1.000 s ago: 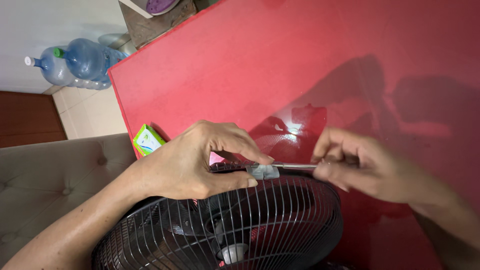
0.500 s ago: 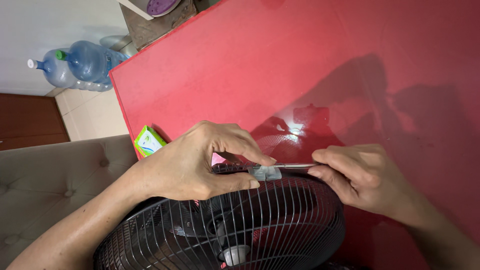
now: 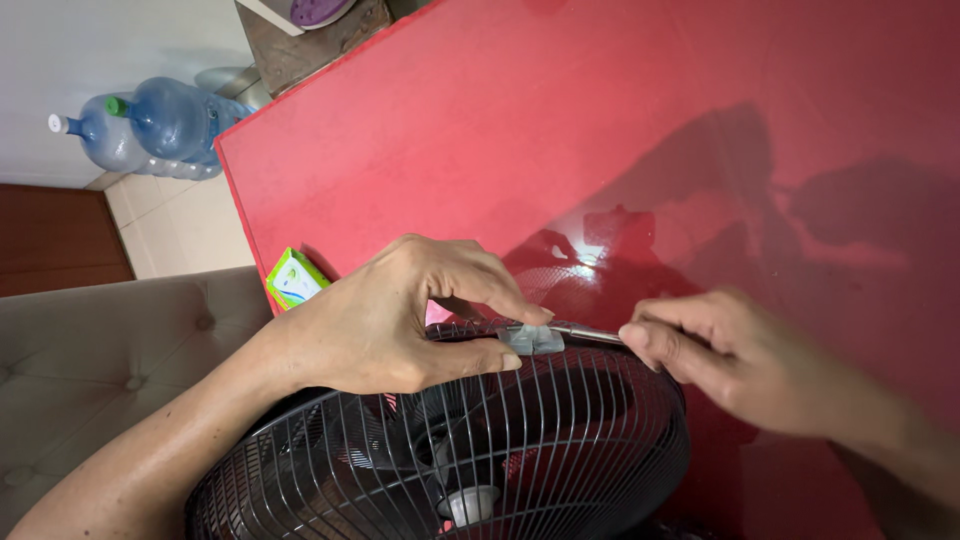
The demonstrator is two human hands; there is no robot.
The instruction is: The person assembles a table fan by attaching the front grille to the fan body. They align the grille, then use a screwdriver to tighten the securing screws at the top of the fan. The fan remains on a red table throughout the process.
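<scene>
The red table [image 3: 620, 120] fills most of the view, from twelve o'clock round to four. A black wire fan guard [image 3: 520, 450] lies at six o'clock on its near part, its rim uppermost. At nine o'clock a beige tufted sofa [image 3: 90, 350] sits beside the table, and at ten o'clock two blue water jugs [image 3: 160, 130] lie on the tiled floor, one with a green cap, one with a white.

The left hand [image 3: 390, 320] curls over the guard's top rim, thumb and forefinger closed in a pinch on a small grey clip [image 3: 530, 340] fixed to that rim, just right of centre. The right hand [image 3: 740, 360], at three o'clock, is nearly closed, its fingers [image 3: 650, 340] gripping a slim metal tool [image 3: 585, 332]; the tool's tip meets the clip. Whether it is a screwdriver cannot be told.

A small green-and-white packet [image 3: 295, 280], rectangular and tilted, lies at the table's left edge, just above the left wrist.
</scene>
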